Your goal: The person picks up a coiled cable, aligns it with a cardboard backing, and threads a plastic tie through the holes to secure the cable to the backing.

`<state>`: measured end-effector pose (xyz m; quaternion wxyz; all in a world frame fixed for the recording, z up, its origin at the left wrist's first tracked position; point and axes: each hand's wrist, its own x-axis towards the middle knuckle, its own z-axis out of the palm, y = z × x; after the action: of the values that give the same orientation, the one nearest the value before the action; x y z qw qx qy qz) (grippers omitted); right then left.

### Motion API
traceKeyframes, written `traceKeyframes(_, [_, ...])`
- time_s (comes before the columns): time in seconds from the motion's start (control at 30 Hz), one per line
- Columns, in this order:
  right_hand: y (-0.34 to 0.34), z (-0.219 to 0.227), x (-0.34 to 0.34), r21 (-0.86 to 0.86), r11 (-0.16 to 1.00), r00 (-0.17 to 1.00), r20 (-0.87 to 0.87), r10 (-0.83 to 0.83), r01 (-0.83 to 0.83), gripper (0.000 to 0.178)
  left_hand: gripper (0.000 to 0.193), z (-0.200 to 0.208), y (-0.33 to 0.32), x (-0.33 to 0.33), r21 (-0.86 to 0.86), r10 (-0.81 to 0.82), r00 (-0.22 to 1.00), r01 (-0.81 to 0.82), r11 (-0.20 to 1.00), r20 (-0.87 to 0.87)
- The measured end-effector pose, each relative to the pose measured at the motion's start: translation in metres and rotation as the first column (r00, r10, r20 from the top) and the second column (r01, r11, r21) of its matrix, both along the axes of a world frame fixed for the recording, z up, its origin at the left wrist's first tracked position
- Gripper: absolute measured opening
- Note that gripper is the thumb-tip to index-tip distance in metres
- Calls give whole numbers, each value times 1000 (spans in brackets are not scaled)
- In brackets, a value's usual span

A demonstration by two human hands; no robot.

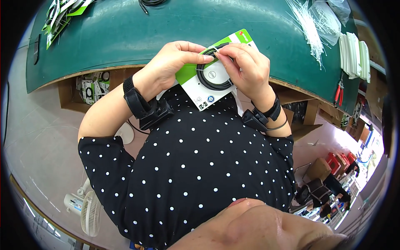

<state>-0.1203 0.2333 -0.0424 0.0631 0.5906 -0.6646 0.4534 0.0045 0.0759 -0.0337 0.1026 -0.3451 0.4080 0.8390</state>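
A green and white backing card [196, 92] is held tilted at the table's front edge, with a coiled black cable [201, 79] lying on it. My left hand [177, 60] is closed, its thumb and forefinger pinching the coil's upper left side against the card. At the top of the coil, my right hand [248, 68] pinches a thin white cable tie [216, 48] between thumb and forefinger; its other fingers curl over the card's right edge. The tie's far end is hidden by my fingers.
The green table [112, 39] carries carded cables [62, 18] at far left, a black cable [153, 2] at the back, loose white ties [307, 27], stacked cards [354, 54] and red-handled pliers [339, 92] at right. Below stands a cardboard box [71, 96] of carded cables.
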Motion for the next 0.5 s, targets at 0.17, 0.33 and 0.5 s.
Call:
traceKeyframes(0.17, [7, 10, -1, 140, 989, 991, 126, 38, -56, 13, 29, -1, 1, 1, -7, -4, 1000, 4, 1000, 16])
traceKeyframes(0.33, [12, 14, -5, 289, 941, 931, 358, 64, -176, 12, 29, -4, 1, 2, 16, -17, 1000, 17, 1000, 1])
traceKeyframes(0.5, [9, 12, -3, 215, 973, 955, 297, 17, -84, 12, 29, -6, 1, 3, 39, -46, 999, 46, 998, 1])
